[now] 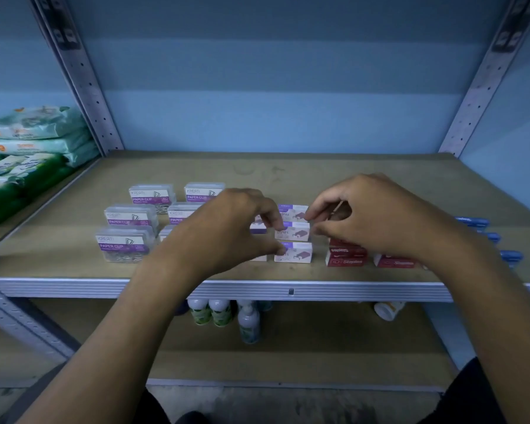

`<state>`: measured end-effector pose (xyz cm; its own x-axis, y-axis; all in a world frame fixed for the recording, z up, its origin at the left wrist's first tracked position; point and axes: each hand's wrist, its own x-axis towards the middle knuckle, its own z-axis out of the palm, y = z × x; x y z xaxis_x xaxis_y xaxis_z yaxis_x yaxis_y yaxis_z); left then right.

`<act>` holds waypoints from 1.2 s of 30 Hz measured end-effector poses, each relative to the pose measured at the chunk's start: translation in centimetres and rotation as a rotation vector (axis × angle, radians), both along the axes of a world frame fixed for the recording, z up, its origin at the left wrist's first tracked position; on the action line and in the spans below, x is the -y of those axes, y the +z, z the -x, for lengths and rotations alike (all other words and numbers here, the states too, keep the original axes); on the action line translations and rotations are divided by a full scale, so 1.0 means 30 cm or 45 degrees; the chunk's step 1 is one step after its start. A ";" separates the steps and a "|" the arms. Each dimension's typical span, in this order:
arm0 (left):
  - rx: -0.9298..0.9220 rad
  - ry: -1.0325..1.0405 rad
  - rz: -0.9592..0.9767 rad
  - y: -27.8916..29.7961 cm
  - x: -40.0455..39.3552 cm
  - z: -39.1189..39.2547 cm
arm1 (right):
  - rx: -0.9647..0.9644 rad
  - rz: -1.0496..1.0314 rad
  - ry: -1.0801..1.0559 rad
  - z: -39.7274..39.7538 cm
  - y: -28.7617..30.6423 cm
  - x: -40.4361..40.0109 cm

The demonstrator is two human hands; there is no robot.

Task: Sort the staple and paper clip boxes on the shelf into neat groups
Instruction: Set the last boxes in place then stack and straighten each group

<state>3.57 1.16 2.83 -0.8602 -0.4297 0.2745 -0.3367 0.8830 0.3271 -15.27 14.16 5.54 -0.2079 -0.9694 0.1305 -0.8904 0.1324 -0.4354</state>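
White-and-purple staple boxes (pixel 292 233) stand mid-shelf in a near-to-far column, with more half hidden behind the left hand (pixel 227 228). Its fingers (pixel 273 220) curl onto the middle box; the right hand (pixel 377 215) has curled fingers at that box's right end, though whether they pinch it I cannot tell. Clear paper clip boxes (pixel 126 243) are already grouped at left, red staple boxes (pixel 346 255) at right, blue items (pixel 484 231) beyond. The shelf (pixel 288 290) looks nearly sorted; only squaring up seems left.

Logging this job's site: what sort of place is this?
Probably a shop stockroom or store aisle: slotted metal shelving, many identical paper clip boxes and staple boxes in rows, wet-wipe packs in the next bay, bottles below.
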 end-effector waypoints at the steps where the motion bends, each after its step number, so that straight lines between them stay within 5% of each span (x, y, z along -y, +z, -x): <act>1: -0.018 -0.026 -0.007 0.003 -0.015 0.020 | -0.010 0.018 -0.010 0.014 0.007 -0.024; 20: -0.112 -0.395 0.029 -0.037 -0.339 0.555 | 0.011 0.072 -0.592 0.416 -0.043 -0.515; 27: -0.074 -0.356 0.256 -0.065 -0.384 0.635 | 0.057 -0.041 -0.589 0.456 -0.082 -0.552; 36: -0.095 -0.331 0.250 -0.071 -0.388 0.645 | 0.027 -0.011 -0.579 0.472 -0.100 -0.551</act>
